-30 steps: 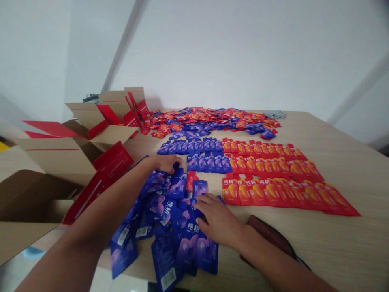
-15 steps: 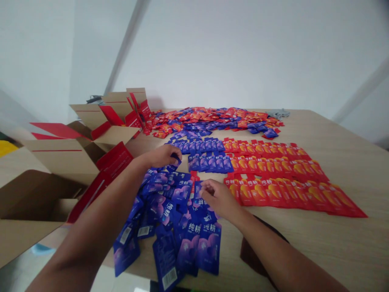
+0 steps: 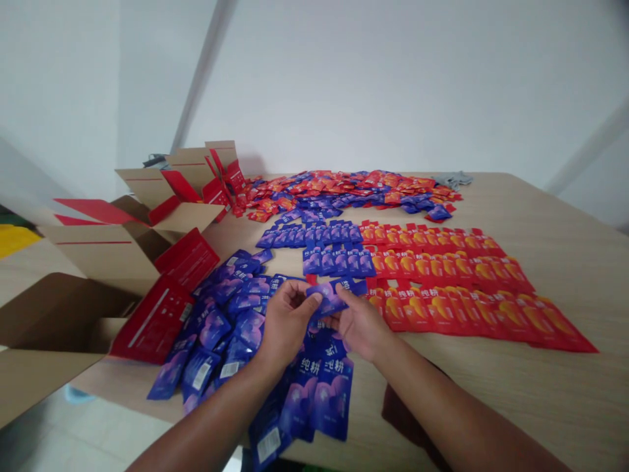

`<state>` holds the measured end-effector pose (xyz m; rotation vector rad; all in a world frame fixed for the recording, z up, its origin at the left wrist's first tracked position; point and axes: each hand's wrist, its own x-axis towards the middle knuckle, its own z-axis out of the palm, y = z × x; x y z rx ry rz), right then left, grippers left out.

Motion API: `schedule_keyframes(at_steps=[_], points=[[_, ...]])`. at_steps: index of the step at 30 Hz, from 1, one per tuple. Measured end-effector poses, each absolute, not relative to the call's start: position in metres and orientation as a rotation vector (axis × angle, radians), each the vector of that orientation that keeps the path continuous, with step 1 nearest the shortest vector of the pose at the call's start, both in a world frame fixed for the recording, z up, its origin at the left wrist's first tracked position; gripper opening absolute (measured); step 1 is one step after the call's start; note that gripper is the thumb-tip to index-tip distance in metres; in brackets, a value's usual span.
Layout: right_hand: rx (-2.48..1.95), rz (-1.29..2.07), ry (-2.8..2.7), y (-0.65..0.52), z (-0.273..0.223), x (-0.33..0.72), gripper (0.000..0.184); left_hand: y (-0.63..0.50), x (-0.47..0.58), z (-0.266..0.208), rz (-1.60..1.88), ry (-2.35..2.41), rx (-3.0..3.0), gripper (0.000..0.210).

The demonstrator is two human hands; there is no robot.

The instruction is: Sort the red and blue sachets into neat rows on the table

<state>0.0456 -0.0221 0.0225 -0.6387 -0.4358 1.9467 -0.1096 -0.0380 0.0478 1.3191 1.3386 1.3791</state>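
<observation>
Between my two hands is a blue-purple pouch [image 3: 330, 294], turned sideways above the table. My left hand [image 3: 289, 321] pinches its left end with the thumb on top. At the other end, my right hand [image 3: 358, 321] grips the pouch, thumb on its printed face. Loose blue pouches [image 3: 216, 321] lie heaped under and left of my hands. Just beyond my hands, more blue pouches [image 3: 337, 260] overlap in two upright rows. To their right, red-orange pouches [image 3: 437, 305] lie in three overlapping rows.
Open cardboard boxes [image 3: 88, 252] with red printed flaps line the left side. A mixed heap of red and blue pouches [image 3: 344, 187] stretches along the back by the wall. A grey cloth-like item [image 3: 455, 179] lies at the far right. Something dark brown [image 3: 405, 416] is below my right forearm.
My left hand has come right and nearer from the left pile. My right hand has lifted slightly, and both hands now hold one blue pouch, turned sideways.
</observation>
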Motion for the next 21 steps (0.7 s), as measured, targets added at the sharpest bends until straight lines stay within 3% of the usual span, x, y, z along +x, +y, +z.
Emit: schedule_keyframes(at_steps=[6, 9, 12, 17, 21], points=[[-0.750, 1.916, -0.311, -0.014, 0.014, 0.051, 0.022, 0.000, -0.197, 0.049, 1.107, 1.600, 1.946, 0.029], [-0.867, 1.950, -0.271, -0.013, 0.011, 0.053, 0.014, 0.032, -0.252, 0.053, 0.638, 1.659, 2.348, 0.051], [-0.923, 1.944, -0.276, -0.014, 0.009, 0.051, 0.015, 0.048, -0.278, 0.052, 0.264, 1.668, 2.309, 0.060], [-0.918, 1.862, -0.302, -0.015, 0.015, 0.053, 0.027, 0.052, -0.275, 0.049, 0.209, 1.622, 2.264, 0.058], [-1.012, 1.906, -0.220, -0.014, 0.024, 0.056, 0.023, 0.052, -0.277, 0.046, 0.166, 1.608, 2.386, 0.042]])
